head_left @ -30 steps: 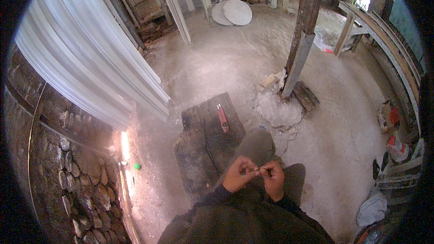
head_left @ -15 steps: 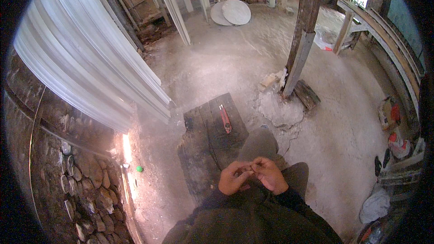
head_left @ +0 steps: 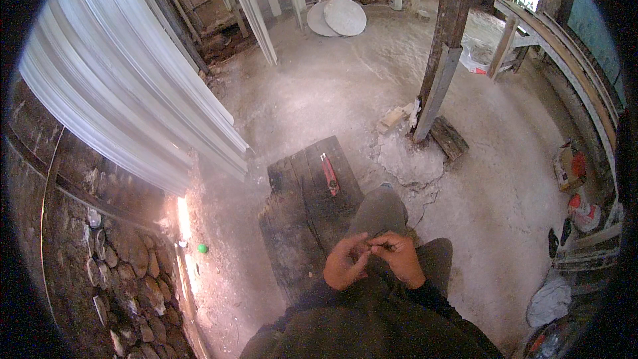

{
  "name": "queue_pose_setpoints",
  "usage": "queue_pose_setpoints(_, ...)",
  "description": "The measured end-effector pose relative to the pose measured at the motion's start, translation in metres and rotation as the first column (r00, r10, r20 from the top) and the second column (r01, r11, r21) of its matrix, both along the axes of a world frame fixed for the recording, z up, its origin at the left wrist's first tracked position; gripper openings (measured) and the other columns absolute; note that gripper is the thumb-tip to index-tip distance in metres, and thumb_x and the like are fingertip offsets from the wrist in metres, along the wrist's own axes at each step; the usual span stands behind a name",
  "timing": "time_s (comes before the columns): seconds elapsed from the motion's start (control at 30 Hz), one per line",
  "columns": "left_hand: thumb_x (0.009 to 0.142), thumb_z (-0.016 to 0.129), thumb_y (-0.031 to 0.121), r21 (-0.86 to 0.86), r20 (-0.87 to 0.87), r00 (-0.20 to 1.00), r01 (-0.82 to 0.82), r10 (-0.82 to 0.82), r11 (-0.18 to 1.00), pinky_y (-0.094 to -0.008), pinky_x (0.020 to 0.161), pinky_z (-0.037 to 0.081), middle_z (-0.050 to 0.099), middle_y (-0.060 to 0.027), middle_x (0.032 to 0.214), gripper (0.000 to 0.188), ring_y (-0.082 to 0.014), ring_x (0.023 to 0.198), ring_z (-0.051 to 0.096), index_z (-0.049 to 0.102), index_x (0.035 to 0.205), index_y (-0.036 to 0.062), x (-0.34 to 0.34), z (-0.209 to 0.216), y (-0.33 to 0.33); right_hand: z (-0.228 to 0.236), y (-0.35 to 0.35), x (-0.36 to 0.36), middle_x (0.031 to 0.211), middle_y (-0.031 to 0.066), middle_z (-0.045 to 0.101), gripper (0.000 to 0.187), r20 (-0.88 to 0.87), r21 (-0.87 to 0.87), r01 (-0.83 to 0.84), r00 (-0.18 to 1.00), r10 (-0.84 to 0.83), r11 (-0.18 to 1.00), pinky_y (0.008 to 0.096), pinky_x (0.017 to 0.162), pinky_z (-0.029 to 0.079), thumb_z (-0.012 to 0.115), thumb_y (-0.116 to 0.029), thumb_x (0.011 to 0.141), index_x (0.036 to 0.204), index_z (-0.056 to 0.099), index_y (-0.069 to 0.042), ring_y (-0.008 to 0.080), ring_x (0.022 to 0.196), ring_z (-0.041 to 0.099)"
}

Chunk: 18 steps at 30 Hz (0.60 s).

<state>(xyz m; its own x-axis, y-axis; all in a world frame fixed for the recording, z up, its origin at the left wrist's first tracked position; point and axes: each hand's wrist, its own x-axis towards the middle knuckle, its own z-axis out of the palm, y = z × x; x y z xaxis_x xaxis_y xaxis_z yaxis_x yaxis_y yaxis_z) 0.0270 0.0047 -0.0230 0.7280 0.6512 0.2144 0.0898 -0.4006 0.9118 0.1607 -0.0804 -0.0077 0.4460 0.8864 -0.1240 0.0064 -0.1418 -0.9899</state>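
Observation:
My left hand [head_left: 346,262] and my right hand [head_left: 401,257] meet above my lap, fingertips pinched together. Whatever lies between the fingers is too small or hidden to name. Both hands are closed, the left thumb and fingers curled toward the right fingertips. Just ahead and to the left stands a dark wooden block [head_left: 286,206] with a worn flat top. On it rests a red utility knife [head_left: 330,176], its pale blade end pointing away from me; neither hand touches it.
White corrugated sheets [head_left: 133,80] lean at the left above stacked split wood [head_left: 126,272]. A wooden post [head_left: 442,60] rises from a rough concrete footing [head_left: 409,156]. Two round white discs [head_left: 345,17] lie far ahead. A green ball [head_left: 203,248] sits on the floor at left. A wooden bench [head_left: 551,40] lines the right.
Both hands stay together over my lap, with a slight shift of the fingers; the right hand has turned a little. The knife has not moved on the block.

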Motion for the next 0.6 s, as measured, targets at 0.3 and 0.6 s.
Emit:
queue_pose_setpoints(0.3, 0.074, 0.062, 0.005, -0.586, 0.013, 0.997, -0.056, 0.078, 0.809, -0.0229, 0.044, 0.043, 0.055, -0.0043, 0.077, 0.062, -0.0101, 0.056, 0.05, 0.024, 0.123, 0.0099, 0.013, 0.016, -0.005, -0.003, -0.006, 0.004, 0.075, 0.0023, 0.055, 0.007, 0.133, 0.008, 0.0, 0.991, -0.001, 1.0, 0.0223, 0.061, 0.04, 0.061, -0.008, 0.076, 0.078, 0.061, -0.002, 0.0096, 0.069, 0.051)
queue_pose_setpoints(0.6, 0.073, 0.061, 0.004, -0.666, 0.055, 0.989, -0.068, 0.14, 0.743, -0.0233, 0.046, 0.044, 0.057, -0.0062, 0.081, 0.061, -0.01, 0.055, 0.051, 0.025, 0.123, 0.0093, 0.018, 0.0, -0.012, 0.0, -0.01, 0.002, 0.073, 0.004, 0.055, 0.008, 0.25, 0.008, 0.086, 0.965, -0.085, 0.996, 0.0236, 0.059, 0.039, 0.063, -0.011, 0.074, 0.077, 0.06, -0.004, 0.0109, 0.065, 0.049)
